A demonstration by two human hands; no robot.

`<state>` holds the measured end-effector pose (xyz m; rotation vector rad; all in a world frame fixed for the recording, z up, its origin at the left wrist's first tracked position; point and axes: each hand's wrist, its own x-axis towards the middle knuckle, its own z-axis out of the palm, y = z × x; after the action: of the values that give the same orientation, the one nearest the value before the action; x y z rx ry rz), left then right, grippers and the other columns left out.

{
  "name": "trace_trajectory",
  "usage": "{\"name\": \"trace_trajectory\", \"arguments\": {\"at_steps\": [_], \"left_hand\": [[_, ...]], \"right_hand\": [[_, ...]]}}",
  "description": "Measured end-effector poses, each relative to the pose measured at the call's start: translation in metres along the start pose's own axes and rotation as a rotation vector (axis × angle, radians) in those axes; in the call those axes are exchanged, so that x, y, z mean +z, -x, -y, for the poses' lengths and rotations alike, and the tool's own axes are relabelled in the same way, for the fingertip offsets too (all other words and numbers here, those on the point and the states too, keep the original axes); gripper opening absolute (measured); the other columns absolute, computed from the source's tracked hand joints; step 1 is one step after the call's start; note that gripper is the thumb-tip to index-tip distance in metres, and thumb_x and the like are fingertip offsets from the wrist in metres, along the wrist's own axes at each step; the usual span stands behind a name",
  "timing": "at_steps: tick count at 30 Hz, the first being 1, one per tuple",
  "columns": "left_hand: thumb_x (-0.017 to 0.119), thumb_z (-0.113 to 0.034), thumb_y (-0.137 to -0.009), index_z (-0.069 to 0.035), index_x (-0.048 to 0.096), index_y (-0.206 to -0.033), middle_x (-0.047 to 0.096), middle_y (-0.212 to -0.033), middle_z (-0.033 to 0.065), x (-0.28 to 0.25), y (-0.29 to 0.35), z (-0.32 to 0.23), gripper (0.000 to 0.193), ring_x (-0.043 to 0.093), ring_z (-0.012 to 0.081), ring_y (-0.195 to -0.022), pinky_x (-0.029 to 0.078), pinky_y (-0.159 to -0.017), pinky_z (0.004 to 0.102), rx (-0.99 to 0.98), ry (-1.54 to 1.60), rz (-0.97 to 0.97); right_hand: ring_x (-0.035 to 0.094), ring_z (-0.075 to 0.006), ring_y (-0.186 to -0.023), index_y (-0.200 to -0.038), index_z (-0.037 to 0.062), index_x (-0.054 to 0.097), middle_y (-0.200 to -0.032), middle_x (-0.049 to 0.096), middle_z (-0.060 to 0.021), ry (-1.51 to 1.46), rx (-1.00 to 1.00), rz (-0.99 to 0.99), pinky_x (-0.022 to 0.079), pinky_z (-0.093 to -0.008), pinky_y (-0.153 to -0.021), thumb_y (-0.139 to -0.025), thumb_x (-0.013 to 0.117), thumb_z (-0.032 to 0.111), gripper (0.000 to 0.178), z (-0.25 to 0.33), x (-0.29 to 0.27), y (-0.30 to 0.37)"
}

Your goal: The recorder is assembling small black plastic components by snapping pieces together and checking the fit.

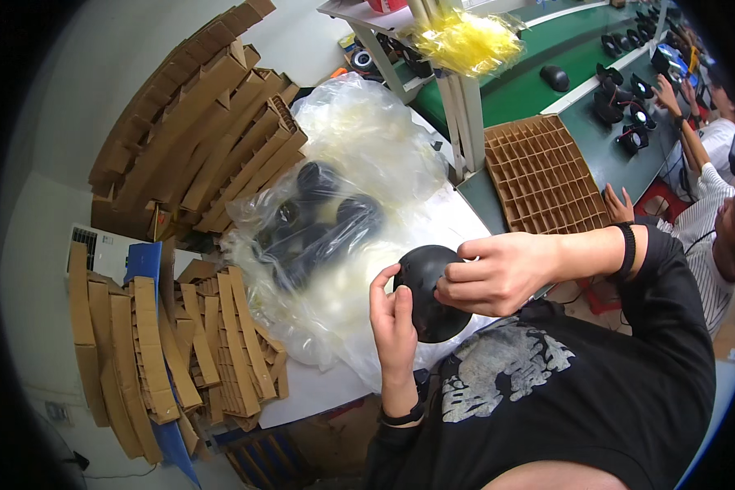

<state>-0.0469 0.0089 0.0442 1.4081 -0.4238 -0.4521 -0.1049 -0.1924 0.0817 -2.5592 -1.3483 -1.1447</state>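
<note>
My left hand (394, 327) grips a round black plastic dome-shaped housing (430, 327) by its left edge, thumb and fingers bent around the rim. Over the right side of the same housing, my right hand (498, 273) is closed, its curled fingertips against the surface. Whether those fingers pinch a small part is hidden. Beyond my hands, several more black rounded housings (359, 216) lie in a clear plastic bag (367, 122) on the white table (302, 396).
Stacked cardboard dividers (196, 114) rise at the far left, with more dividers (171, 343) nearer. A cardboard grid tray (547, 175) lies right of a white post. Yellow plastic film (469, 41) hangs there. Co-workers sit along a green conveyor (514, 90) with black units.
</note>
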Motion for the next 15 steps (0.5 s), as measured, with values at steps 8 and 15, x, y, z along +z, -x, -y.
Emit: {"name": "trace_trajectory", "arguments": {"at_steps": [8,15], "left_hand": [[0.043,-0.019,-0.098,0.002,0.043,-0.124,0.056,-0.093,0.0032,0.001,-0.005,0.002,0.033,0.049,0.0054,-0.081,0.039,-0.075,0.0193,-0.122,-0.004,0.103],[0.045,-0.017,-0.097,0.001,0.041,-0.125,0.057,-0.087,0.0026,0.004,-0.005,0.013,0.034,0.049,0.0043,-0.075,0.038,-0.067,0.0181,-0.119,0.009,0.151]], "right_hand": [[0.05,-0.0142,-0.071,-0.067,0.007,0.059,-0.071,0.049,-0.0001,0.1,-0.089,0.145,0.039,-0.0266,-0.06,-0.065,0.057,0.018,0.012,0.004,-0.005,-0.002],[0.055,-0.0191,-0.075,-0.079,0.0039,0.055,-0.077,0.049,-0.0041,-0.273,0.223,0.117,0.044,-0.031,-0.067,-0.071,0.055,0.019,0.018,-0.001,0.007,0.016]]}}
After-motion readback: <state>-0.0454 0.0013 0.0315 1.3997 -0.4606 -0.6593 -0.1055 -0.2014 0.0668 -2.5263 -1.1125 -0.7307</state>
